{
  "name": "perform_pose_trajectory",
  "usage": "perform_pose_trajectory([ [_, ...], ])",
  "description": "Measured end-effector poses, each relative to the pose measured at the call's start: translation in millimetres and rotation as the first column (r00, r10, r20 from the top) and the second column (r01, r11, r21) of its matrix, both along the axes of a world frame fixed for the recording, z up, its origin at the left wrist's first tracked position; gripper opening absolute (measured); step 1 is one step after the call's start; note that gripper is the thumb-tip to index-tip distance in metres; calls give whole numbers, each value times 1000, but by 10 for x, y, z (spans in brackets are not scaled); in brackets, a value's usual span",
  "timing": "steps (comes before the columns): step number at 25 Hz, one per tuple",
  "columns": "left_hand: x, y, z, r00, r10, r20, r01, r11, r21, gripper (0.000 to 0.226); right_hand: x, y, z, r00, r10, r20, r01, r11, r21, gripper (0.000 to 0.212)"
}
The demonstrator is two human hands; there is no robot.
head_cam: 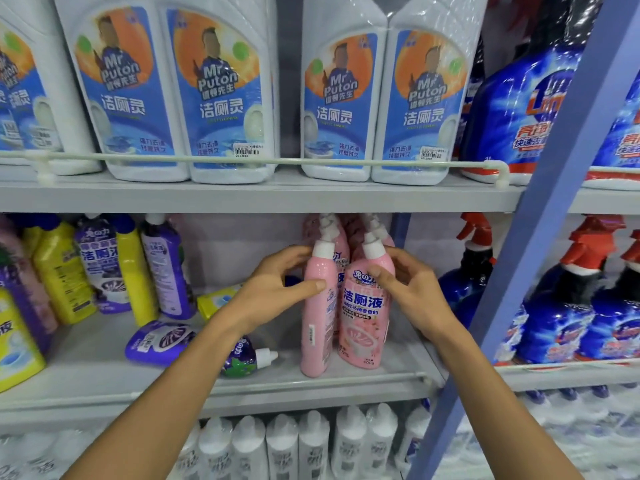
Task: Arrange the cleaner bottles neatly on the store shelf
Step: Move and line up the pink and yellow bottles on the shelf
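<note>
Cleaner bottles in pink are held, one in each hand, at the front right of the middle shelf [104,362]. The left pink bottle [317,341] is gripped by the left hand [277,289]: the thumb is laid across its front below the shoulder, and the fingers are curled round its far side near the white cap. The right pink bottle [360,337] is gripped by the right hand [412,289] in the same way, thumb on the label's top edge and fingers wrapped behind the neck. Both bottles are stood upright, pressed side by side, just behind the front rail [311,379]. The right one is turned label forward; the left one is turned so that its narrow side is shown. More pink bottles [343,242] are lined up directly behind the pair.

To the left, on the same shelf, a purple bottle [159,341] is laid flat, and a second fallen purple bottle [247,360] is partly covered by the left forearm. A yellow bottle [218,299] is laid on its side further back. Standing purple and yellow bottles [133,271] are grouped loosely at the far left.

On the shelf above, large white bottles [173,91] are set in wrapped pairs. Beyond the blue upright post [540,220], blue spray bottles [561,323] with red triggers are ranged. Below, white wrapped bottles [284,441] are packed in rows.
</note>
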State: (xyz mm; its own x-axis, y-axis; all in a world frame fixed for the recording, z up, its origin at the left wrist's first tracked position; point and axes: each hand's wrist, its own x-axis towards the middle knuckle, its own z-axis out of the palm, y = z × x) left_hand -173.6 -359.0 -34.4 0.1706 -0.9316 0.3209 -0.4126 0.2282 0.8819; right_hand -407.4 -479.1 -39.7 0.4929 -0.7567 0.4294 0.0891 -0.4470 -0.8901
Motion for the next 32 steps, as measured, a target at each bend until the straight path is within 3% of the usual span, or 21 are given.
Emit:
perform_pose_trajectory([
  [2,102,23,-40,994,-107,-9,107,994,14,59,-5,16,-5,1000,-1,8,1,1000,10,37],
  [3,122,24,-57,996,-85,-12,85,996,-5,57,-6,20,-11,1000,-1,12,1,1000,12,38],
  [5,53,12,-56,997,80,-6,-81,995,-61,56,-4,27,-31,1000,-4,14,3,1000,8,41],
  [7,-129,-19,-84,944,326,46,-317,938,-137,61,-2,38,-83,1000,-18,8,18,1000,7,45],
  [9,-303,-37,-129,887,449,106,-420,881,-216,66,-22,52,-152,999,-42,-13,43,999,17,47],
  [14,-170,-66,-281,953,223,205,-199,971,-133,80,-184,-5,-102,990,62,-124,-57,997,43,37],
  [16,-128,-93,-319,942,249,223,-222,965,-138,80,-208,-33,-65,984,96,-150,-91,995,42,35],
  [19,-276,-96,-348,892,379,246,-330,919,-216,78,-145,34,-244,985,-68,-157,63,997,-35,49],
  [21,-348,-93,-378,877,432,210,-376,890,-258,78,-105,101,-389,978,-170,-121,165,985,-48,55],
  [25,-352,-124,-456,876,448,178,-397,880,-259,81,-145,34,-346,982,-109,-154,108,994,-16,51],
  [27,-346,-132,-502,891,438,121,-404,885,-231,81,-170,27,-347,979,-124,-165,120,992,-32,52],
  [32,-368,-87,-685,920,382,-89,-388,920,-58,63,-73,216,-654,930,-360,-77,356,933,-60,60],
])
